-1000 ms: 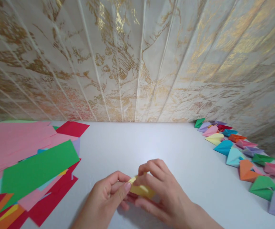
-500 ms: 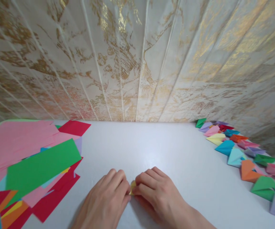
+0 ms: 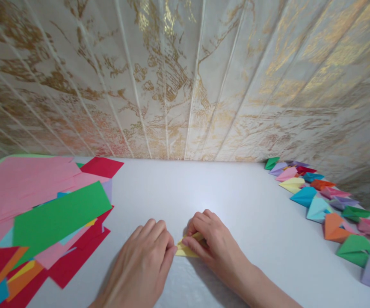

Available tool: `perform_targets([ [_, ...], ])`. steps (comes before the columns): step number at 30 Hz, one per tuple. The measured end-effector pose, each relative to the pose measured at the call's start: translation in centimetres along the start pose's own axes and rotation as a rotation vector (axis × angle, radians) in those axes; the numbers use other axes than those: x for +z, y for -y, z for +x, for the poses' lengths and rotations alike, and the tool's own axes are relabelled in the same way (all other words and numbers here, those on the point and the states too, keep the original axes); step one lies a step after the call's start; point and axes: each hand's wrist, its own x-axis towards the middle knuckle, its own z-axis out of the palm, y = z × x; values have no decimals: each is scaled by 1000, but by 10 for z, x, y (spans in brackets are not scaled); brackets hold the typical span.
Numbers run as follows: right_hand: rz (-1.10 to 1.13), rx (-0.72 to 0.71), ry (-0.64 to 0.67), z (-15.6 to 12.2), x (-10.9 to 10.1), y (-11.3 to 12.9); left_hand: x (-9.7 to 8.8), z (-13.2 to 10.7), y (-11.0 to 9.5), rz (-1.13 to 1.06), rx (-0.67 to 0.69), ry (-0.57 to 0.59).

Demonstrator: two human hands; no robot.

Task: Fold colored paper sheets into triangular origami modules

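Observation:
A small piece of folded yellow paper (image 3: 186, 251) lies on the white table between my two hands, partly covered by my fingers. My left hand (image 3: 144, 259) is closed, its thumb and forefinger pinching the left tip of the paper. On the other side my right hand (image 3: 215, 244) has its fingers curled over the paper's right part, with the thumb along its near side. Most of the paper's right end is hidden under that hand.
Loose coloured paper sheets, with a green sheet (image 3: 63, 218) on top, pile up at the left. Along the right edge run rows of folded paper pieces, among them an orange one (image 3: 335, 229). A gold-patterned curtain (image 3: 178, 77) hangs behind the white table (image 3: 185, 188).
My right hand has moved up and slightly right along the paper, and more of the yellow paper shows. My left hand stays at the left tip. The view has shifted slightly.

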Motion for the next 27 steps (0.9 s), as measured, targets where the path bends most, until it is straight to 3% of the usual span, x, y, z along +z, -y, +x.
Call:
perform_targets([
  [10,-66,19,18,6,1,3,-7,8,-6,-74,-93,98],
  [23,-91,23,20,5,2,4,-11,9,5,-291,-186,207],
  [25,-89,28,14,5,2,4,-12,6,4,-244,-167,203],
  [27,-79,28,11,5,2,4,-9,-2,3,-129,-60,141],
])
